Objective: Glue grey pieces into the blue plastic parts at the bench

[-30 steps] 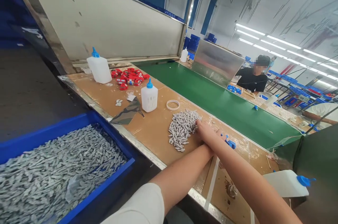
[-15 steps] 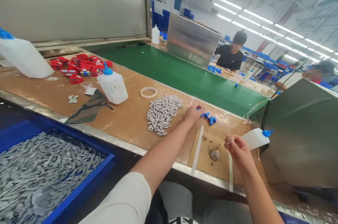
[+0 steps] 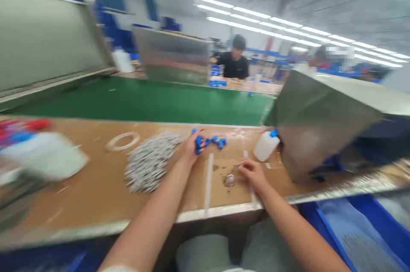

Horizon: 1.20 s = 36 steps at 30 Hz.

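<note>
My left hand (image 3: 193, 146) is wrapped round several blue parts (image 3: 198, 144), right of a heap of small grey pieces (image 3: 150, 163). More blue parts (image 3: 220, 141) lie on the brown table covering just right of it. My right hand (image 3: 251, 171) is closed in a pinch at the right edge of a brown board; what it holds is too small and blurred to name. A small shiny round object (image 3: 229, 180) with dark crumbs around it sits on the board, left of my right hand. White strips (image 3: 209, 184) run along both sides of the board.
A white bottle with a blue cap (image 3: 265, 146) stands behind my right hand. The white ring (image 3: 122, 141), red parts (image 3: 36, 124) and a blurred container (image 3: 48, 156) are at left. Beyond lies a green belt (image 3: 134, 101); a metal box (image 3: 326, 122) is at right. A person (image 3: 236, 62) sits opposite.
The view has turned to the right. My left hand now has several blue parts gathered in it. My right hand has moved closer to the board, still pinched.
</note>
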Each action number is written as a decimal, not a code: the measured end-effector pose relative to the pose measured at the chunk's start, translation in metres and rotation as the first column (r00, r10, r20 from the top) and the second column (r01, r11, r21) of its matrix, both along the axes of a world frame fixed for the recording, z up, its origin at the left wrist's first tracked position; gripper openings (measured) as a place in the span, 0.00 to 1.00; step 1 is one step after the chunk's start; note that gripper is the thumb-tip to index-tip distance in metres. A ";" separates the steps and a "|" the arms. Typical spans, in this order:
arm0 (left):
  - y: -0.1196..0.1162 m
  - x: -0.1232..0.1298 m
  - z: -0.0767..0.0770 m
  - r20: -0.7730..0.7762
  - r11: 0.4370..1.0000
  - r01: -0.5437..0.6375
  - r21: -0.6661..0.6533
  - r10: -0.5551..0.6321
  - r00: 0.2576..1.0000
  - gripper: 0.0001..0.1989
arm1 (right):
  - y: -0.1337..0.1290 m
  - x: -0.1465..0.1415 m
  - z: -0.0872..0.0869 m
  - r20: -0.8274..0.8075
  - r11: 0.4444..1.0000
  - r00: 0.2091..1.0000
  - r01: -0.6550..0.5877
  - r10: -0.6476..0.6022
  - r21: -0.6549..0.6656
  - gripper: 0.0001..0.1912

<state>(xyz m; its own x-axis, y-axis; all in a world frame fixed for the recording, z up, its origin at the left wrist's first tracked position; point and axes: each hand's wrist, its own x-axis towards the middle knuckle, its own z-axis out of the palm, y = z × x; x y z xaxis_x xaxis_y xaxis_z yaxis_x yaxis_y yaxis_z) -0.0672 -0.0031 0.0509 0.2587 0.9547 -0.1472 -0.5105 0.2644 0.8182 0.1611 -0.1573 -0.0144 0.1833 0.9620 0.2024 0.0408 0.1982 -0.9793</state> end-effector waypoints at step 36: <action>-0.039 0.060 -0.029 -0.893 0.469 0.811 0.350 0.429 0.137 0.18 | -0.016 -0.004 0.014 0.451 0.962 0.875 -0.250 0.178 0.105 0.08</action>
<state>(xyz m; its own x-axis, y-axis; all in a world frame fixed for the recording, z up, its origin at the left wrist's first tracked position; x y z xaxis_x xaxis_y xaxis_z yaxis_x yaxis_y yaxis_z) -0.0068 -0.0418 0.0217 0.7259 0.6724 0.1448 0.6099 -0.7266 0.3163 0.1570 -0.1731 -0.0007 -0.1645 0.9170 0.3634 0.3929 0.3988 -0.8286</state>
